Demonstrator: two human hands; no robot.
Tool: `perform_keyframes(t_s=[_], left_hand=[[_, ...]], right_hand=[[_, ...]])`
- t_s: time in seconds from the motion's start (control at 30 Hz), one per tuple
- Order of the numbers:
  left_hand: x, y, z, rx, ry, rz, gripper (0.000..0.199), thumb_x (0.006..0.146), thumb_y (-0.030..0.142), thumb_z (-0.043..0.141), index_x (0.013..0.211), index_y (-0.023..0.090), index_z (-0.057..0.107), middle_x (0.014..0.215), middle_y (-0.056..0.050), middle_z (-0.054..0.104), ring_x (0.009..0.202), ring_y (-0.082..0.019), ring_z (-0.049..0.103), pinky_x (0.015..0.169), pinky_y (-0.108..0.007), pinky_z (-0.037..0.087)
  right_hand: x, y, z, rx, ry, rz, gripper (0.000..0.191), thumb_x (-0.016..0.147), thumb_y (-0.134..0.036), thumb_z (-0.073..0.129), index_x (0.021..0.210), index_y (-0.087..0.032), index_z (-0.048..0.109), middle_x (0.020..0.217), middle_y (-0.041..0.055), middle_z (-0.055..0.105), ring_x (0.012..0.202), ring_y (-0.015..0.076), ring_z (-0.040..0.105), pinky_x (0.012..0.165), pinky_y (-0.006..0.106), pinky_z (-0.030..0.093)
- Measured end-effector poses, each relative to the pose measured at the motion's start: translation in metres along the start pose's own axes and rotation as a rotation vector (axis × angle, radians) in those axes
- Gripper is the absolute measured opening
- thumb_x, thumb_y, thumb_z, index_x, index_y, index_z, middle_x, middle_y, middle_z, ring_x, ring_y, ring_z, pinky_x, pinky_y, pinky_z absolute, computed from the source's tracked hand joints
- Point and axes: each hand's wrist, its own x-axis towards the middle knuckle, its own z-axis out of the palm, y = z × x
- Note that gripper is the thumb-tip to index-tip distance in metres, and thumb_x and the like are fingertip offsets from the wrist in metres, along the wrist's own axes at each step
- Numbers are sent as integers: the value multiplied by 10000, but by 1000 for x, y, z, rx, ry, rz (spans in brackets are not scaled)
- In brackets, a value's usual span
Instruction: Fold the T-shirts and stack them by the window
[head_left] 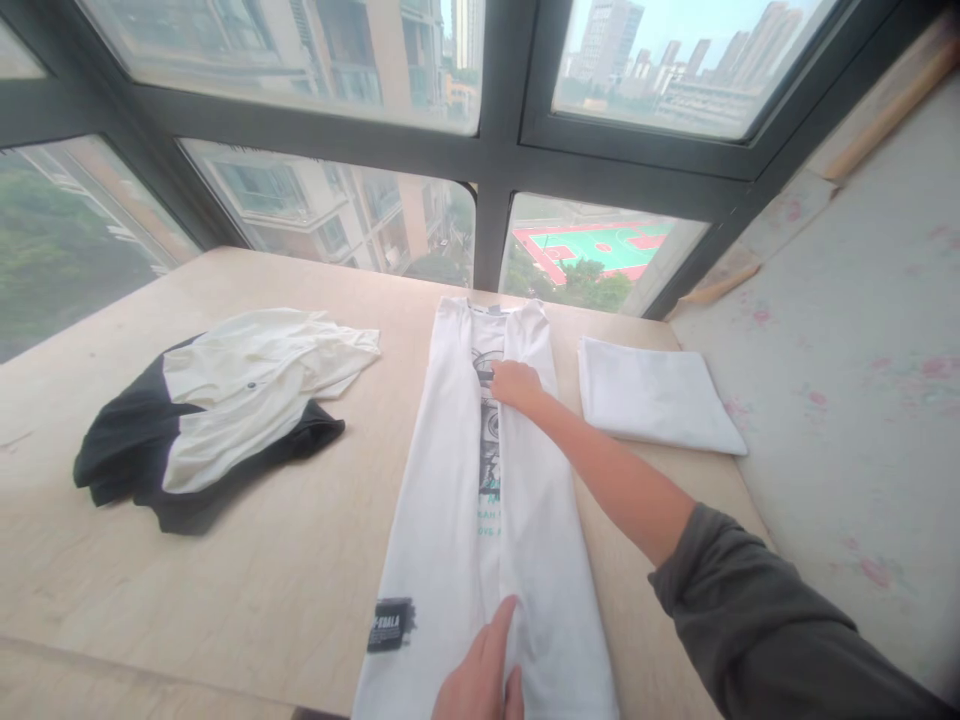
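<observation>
A white T-shirt lies lengthwise before me, both sides folded in towards the middle. Between the folds shows a strip with a dark drawing and green lettering; a black label-like print sits on the lower left panel. Near the collar end, my right hand is closed on the inner edge of the right fold. My left hand rests at the lower end by the same fold, fingers stretched out and thumb apart. Its palm and wrist are cut off by the frame's bottom.
Left on the pale tabletop lies a crumpled black-and-white garment. A folded white cloth lies to the right, near the flower-patterned wall. Dark-framed windows border the far edge.
</observation>
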Motion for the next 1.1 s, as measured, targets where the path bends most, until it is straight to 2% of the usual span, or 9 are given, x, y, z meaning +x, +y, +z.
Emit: perform_keyframes(t_s=[0.2,0.3,0.37,0.5,0.7,0.8,0.93,1.03,1.1], left_hand=[[-9,3,5,68,138,90,583,906,127,343,1479,191,429,1265,-118,670,986,-184,700,818,-260,552],[-15,4,2,199,146,65,564,909,147,369,1468,164,438,1192,-120,691,859,-182,711,727,-257,548],[-19,4,-3,293,211,45,506,929,187,395,1426,162,481,1093,-103,702,837,-186,702,685,-259,536],[-23,4,-15,471,358,22,358,912,232,493,1256,185,580,1061,-86,662,943,-213,654,742,-274,511],[-18,12,-25,558,219,-48,206,820,60,471,872,213,598,849,-20,604,820,-184,609,666,-259,406],[-19,10,-27,555,210,-25,246,821,23,438,846,221,583,817,-7,591,776,-172,596,647,-272,372],[-25,5,-26,553,264,50,258,824,21,435,853,231,583,812,-5,589,761,-171,575,660,-279,370],[-27,3,-24,545,283,91,249,812,44,465,902,235,596,833,-12,600,779,-181,576,673,-275,393],[-28,0,-27,526,299,169,190,839,98,495,921,234,598,835,-16,608,760,-183,577,670,-277,415]], right_hand=[[-2,-7,5,10,88,67,302,927,-221,442,1158,-187,632,1154,142,640,1050,269,607,829,356,484],[-7,-16,9,22,119,20,300,934,-251,457,1165,-179,634,1264,160,583,1194,289,515,908,373,473],[-7,-23,12,39,138,-29,320,957,-284,438,1212,-196,610,1331,137,551,1282,270,439,988,359,440],[0,-34,16,75,90,-53,377,958,-382,464,1255,-177,572,1265,132,605,1220,273,502,970,365,453],[11,-38,13,108,32,-54,361,911,-278,513,1262,-209,566,1165,90,672,1083,243,611,897,329,465],[11,-34,7,123,71,-53,384,913,-245,477,1290,-215,537,1184,75,667,1096,227,606,893,311,462],[5,-26,2,115,134,-39,390,925,-236,454,1307,-204,525,1220,102,646,1113,247,591,947,357,439],[-11,-22,5,104,162,-42,361,920,-242,485,1266,-186,567,1246,135,624,1171,285,550,1012,418,401],[-28,-21,11,109,195,-51,409,925,-246,485,1324,-173,535,1332,150,571,1244,291,495,1048,428,380]])
